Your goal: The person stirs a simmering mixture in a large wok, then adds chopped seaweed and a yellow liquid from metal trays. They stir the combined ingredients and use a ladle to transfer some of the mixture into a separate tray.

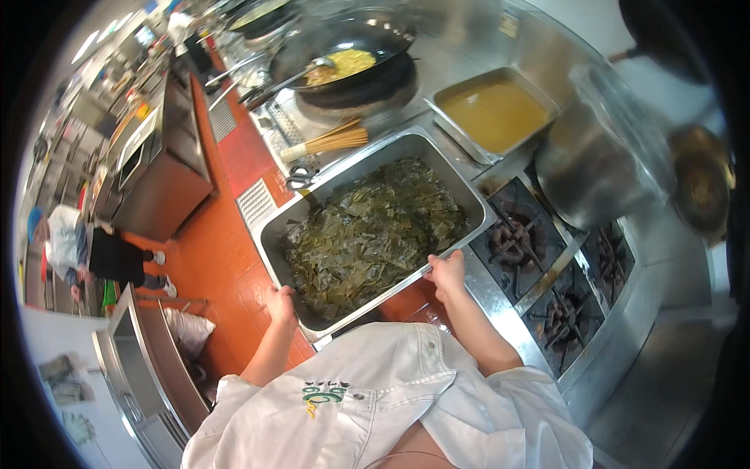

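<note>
A deep steel pan (376, 300) full of dark green cut leaves in liquid (375, 234) is between my two hands, its far part over the steel counter. My left hand (280, 303) grips its near left rim, the thumb on top. Around the near right rim my right hand (446, 273) is closed. Beyond the pan lie a bamboo wok brush (332, 144) and black-handled scissors (300, 178). A second steel tray (440, 117), holding yellow liquid, rests on the counter past the pan's far right corner.
Gas burners (516, 238) and a large pot (590, 168) wrapped in clear plastic stand at right. A wok (391, 35) with yellow food and a ladle (293, 76) sits at the back. On the left, a person (117, 250) stands on the red tiled floor (187, 270).
</note>
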`<state>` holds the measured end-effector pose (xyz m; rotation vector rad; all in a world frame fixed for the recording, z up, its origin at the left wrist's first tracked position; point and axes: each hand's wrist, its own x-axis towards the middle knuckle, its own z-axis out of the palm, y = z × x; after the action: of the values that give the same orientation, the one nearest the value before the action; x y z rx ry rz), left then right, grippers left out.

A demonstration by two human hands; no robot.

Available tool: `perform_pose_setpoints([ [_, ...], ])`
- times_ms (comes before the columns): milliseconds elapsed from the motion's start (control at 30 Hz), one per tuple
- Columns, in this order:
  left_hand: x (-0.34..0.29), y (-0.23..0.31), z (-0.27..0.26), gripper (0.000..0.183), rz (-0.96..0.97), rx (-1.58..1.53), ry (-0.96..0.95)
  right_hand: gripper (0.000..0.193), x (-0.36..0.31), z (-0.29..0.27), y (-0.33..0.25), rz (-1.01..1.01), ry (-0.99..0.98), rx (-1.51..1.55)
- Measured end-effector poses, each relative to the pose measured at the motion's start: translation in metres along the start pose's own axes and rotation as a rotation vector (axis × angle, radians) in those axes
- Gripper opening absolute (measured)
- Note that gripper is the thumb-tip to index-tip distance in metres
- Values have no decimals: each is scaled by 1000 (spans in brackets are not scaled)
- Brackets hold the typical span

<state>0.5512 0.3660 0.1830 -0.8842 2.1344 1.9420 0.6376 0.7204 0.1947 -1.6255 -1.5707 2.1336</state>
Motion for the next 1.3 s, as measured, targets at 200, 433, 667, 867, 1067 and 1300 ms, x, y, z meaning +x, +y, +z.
perform_pose_setpoints([
  [200, -46, -12, 34, 22, -39, -84, 103, 19, 67, 16, -45, -180, -79, -96],
  [433, -80, -3, 37, 37, -292, -84, -230, 36, 52, 41, -24, -129, -79, -218],
  [667, 4, 9, 20, 44, 43, -390, -184, 28, 35, 35, 11, -147, -189, -17],
  [867, 30, 2, 13, 43, -98, -527, -323, 22, 38, 31, 22, -216, -249, 79],
  [1067, 40, -3, 7, 49, -4, -505, -426, 7, 52, 30, -2, -174, -118, 34],
  [1300, 28, 41, 6, 49, 48, -411, -388, 10, 43, 45, -22, -251, 20, -86],
])
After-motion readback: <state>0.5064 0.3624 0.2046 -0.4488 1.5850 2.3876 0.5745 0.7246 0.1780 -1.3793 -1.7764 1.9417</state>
